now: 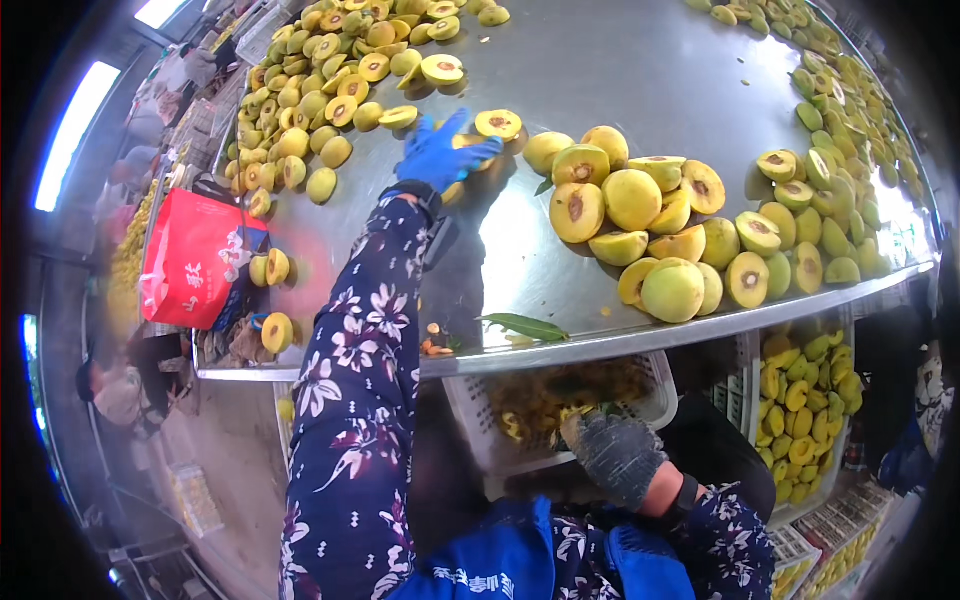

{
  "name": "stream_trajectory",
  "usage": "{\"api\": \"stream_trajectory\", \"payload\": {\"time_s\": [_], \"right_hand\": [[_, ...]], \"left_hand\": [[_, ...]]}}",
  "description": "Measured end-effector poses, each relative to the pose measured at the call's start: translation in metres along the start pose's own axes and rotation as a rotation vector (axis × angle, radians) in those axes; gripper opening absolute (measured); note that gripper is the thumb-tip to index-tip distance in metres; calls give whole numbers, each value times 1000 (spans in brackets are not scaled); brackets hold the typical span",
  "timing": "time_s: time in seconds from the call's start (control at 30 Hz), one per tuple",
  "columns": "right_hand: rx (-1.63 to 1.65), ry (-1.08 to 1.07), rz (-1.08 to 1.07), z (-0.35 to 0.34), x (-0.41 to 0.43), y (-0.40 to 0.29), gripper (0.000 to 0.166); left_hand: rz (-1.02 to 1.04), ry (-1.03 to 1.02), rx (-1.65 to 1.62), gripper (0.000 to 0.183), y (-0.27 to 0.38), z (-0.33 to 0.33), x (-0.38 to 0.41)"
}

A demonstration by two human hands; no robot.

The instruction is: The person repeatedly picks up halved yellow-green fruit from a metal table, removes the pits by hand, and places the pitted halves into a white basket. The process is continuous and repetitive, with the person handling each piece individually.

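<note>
My left hand (442,154), in a blue glove, reaches across the metal table with its fingers spread. Beneath and between those fingers lie yellow peach halves (480,152), and another cut peach half (498,124) sits just past the fingertips. Down below the table edge is my right hand (616,456), in a dark grey glove, over a white plastic basket (664,394) of brownish-yellow scraps (540,409). Its fingers curl away from view, so whatever they may hold is hidden. To the right on the table is a group of whole and halved peaches (632,200).
Many peach halves pile up at the far left (307,97) and along the right (840,202). A red bag (199,259) stands at the left edge. A leaf (527,326) lies near the raised metal rim (540,356). A crate of peach halves (802,427) stands below right.
</note>
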State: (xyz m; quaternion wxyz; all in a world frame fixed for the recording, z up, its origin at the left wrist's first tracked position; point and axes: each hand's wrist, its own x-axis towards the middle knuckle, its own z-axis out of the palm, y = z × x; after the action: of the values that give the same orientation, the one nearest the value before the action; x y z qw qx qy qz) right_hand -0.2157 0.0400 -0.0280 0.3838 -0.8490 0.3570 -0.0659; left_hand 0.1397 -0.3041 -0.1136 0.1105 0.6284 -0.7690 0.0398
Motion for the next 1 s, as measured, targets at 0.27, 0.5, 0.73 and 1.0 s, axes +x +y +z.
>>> {"api": "stream_trajectory", "payload": {"time_s": [0.27,0.5,0.73,1.0], "right_hand": [[-18,-56,4,-8,-5,-6,50],[-54,-14,69,-17,-13,-18,19],[183,-9,93,-8,-11,-12,14],[-108,-159,125,-15,-4,-12,24]], "left_hand": [[28,-302,-497,69,91,-75,-10],[528,-457,-302,65,132,-139,-118],[-27,-349,-908,57,108,-156,-64],[11,-266,-543,66,123,-48,54]]}}
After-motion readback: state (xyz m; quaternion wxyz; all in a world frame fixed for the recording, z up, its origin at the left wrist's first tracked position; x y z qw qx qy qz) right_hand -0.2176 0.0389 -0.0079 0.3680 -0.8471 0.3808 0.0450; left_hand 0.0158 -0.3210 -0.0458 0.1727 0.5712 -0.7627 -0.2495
